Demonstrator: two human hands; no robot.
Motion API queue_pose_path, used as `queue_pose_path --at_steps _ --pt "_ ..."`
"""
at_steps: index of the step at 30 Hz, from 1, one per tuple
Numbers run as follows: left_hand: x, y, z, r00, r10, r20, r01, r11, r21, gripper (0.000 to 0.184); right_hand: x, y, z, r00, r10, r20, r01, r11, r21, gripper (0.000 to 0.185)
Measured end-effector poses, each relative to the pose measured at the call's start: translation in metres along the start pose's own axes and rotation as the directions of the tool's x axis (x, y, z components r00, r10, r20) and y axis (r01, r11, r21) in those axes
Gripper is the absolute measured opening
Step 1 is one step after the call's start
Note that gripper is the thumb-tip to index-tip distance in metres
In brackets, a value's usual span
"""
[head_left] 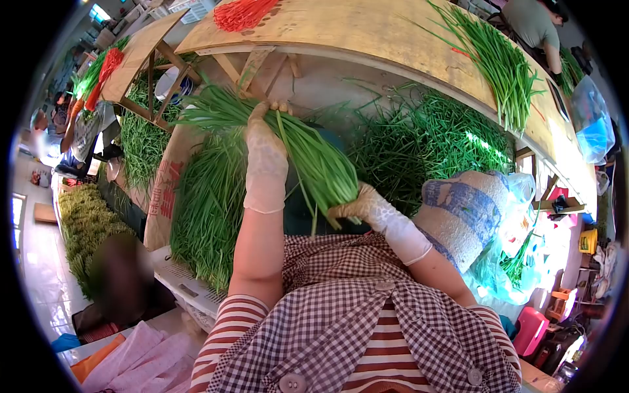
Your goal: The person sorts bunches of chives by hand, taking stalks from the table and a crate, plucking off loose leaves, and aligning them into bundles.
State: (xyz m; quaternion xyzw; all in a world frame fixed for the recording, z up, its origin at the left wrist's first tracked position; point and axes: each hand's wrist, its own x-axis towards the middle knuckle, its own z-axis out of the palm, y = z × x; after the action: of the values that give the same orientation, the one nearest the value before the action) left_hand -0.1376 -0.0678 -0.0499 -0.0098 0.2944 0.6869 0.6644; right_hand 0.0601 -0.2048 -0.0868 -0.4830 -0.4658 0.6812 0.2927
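Note:
A bundle of long green leafy stalks stretches across the front of my body, above my lap. Gloved, my left hand is closed around its middle, with the leaf tips spreading out to the left. My right hand, also gloved, grips the lower right end of the same bundle. Below my left forearm lies a large heap of similar greens in a white crate. Another loose heap lies beneath the wooden table.
On the table are red ties and a bunch of greens. A striped cloth-covered bundle and plastic bags stand at my right. A person is at the top right; others are at the left.

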Motion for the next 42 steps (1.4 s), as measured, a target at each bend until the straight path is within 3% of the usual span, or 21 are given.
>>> queue_pose_path --at_steps 3,5,7,8,11,13,15,19,21,23,24,25,26,27,29,30,34,36,38,39,42 --pt "0.003 0.006 -0.008 0.998 -0.013 0.053 0.013 1.000 -0.007 0.017 0.005 -0.018 -0.024 0.996 0.085 -0.029 -0.088 0.989 -0.122 0.046" --pt "-0.014 0.009 0.009 0.998 0.057 0.028 -0.057 0.998 0.030 0.017 0.002 -0.031 -0.037 0.994 -0.066 0.086 0.066 0.998 0.001 0.039" --pt "-0.029 0.012 0.031 0.994 0.100 0.040 -0.102 0.994 0.048 0.016 -0.006 -0.053 -0.042 0.988 -0.115 0.103 0.123 0.990 -0.069 0.037" --pt "-0.034 0.013 0.040 0.992 0.112 0.064 -0.115 0.992 0.045 0.016 -0.010 -0.060 -0.044 0.976 -0.171 0.136 0.171 0.985 0.011 0.039" --pt "-0.039 0.010 0.059 0.986 0.155 0.063 -0.156 0.988 0.016 0.014 -0.011 -0.055 -0.039 0.984 -0.061 0.169 0.063 0.998 -0.002 0.039" --pt "-0.036 0.008 0.059 0.980 0.186 0.072 -0.190 0.980 0.061 0.014 -0.005 -0.037 -0.020 0.995 -0.076 0.059 0.074 0.997 0.032 0.040" --pt "-0.011 0.005 0.033 0.989 0.138 0.050 -0.140 0.988 0.060 0.014 0.011 -0.025 -0.014 0.988 -0.035 -0.151 -0.023 0.931 -0.365 0.045" --pt "0.006 -0.002 0.002 0.988 0.151 -0.045 -0.148 0.987 0.056 0.015 0.031 -0.016 -0.043 0.963 -0.258 -0.073 0.180 0.822 -0.541 0.052" --pt "0.013 -0.002 -0.004 0.988 0.148 -0.047 -0.145 0.988 0.054 0.015 0.031 -0.039 -0.057 0.984 -0.172 -0.054 0.089 0.725 -0.682 0.051" --pt "0.007 0.001 0.002 0.985 0.154 -0.078 -0.152 0.988 0.037 0.012 0.038 -0.036 -0.059 0.974 -0.226 -0.005 0.179 0.784 -0.595 0.057" --pt "-0.008 0.004 0.004 0.984 0.172 0.044 -0.174 0.982 0.070 0.014 0.038 -0.034 -0.048 0.957 -0.289 0.002 0.247 0.818 -0.520 0.060" --pt "-0.011 0.008 -0.003 0.985 0.169 0.040 -0.171 0.984 0.050 0.014 0.037 -0.032 -0.038 0.937 -0.350 0.001 0.315 0.842 -0.437 0.062" --pt "-0.010 0.017 -0.012 0.986 0.164 0.035 -0.165 0.986 0.032 0.015 0.056 0.004 -0.034 0.903 -0.430 0.003 0.370 0.773 -0.515 0.067" --pt "-0.012 0.023 -0.019 0.987 0.157 0.034 -0.158 0.987 0.015 0.015 0.045 0.008 -0.022 0.903 -0.428 -0.033 0.298 0.680 -0.670 0.072" --pt "-0.048 0.029 -0.028 0.993 0.086 0.082 -0.093 0.993 0.080 0.015 0.028 0.017 0.001 0.941 -0.335 -0.051 0.189 0.642 -0.743 0.078" --pt "-0.048 0.030 -0.040 0.982 0.186 -0.033 -0.184 0.981 0.053 0.016 0.029 0.021 0.005 0.948 -0.316 -0.035 0.188 0.647 -0.739 0.080" --pt "-0.075 0.036 -0.065 0.965 0.248 -0.088 -0.250 0.968 -0.022 0.015 0.046 0.051 0.006 0.979 -0.194 0.064 0.188 0.734 -0.653 0.079" --pt "-0.068 0.041 -0.083 0.956 0.272 -0.107 -0.278 0.960 -0.044 0.015 0.057 0.051 -0.003 0.953 -0.287 0.098 0.267 0.644 -0.716 0.076" --pt "-0.074 0.038 -0.079 0.970 0.223 -0.099 -0.228 0.972 -0.049 0.015 0.046 0.012 -0.005 0.853 -0.499 0.151 0.357 0.347 -0.868 0.073" --pt "-0.078 0.036 -0.077 0.975 0.199 -0.097 -0.205 0.978 -0.049 0.015 0.053 0.011 -0.007 0.781 -0.611 0.131 0.385 0.305 -0.871 0.070" --pt "-0.072 0.029 -0.080 0.963 0.201 -0.179 -0.209 0.978 -0.026 0.014 0.067 0.007 -0.012 0.894 -0.446 0.034 0.219 0.370 -0.903 0.068"
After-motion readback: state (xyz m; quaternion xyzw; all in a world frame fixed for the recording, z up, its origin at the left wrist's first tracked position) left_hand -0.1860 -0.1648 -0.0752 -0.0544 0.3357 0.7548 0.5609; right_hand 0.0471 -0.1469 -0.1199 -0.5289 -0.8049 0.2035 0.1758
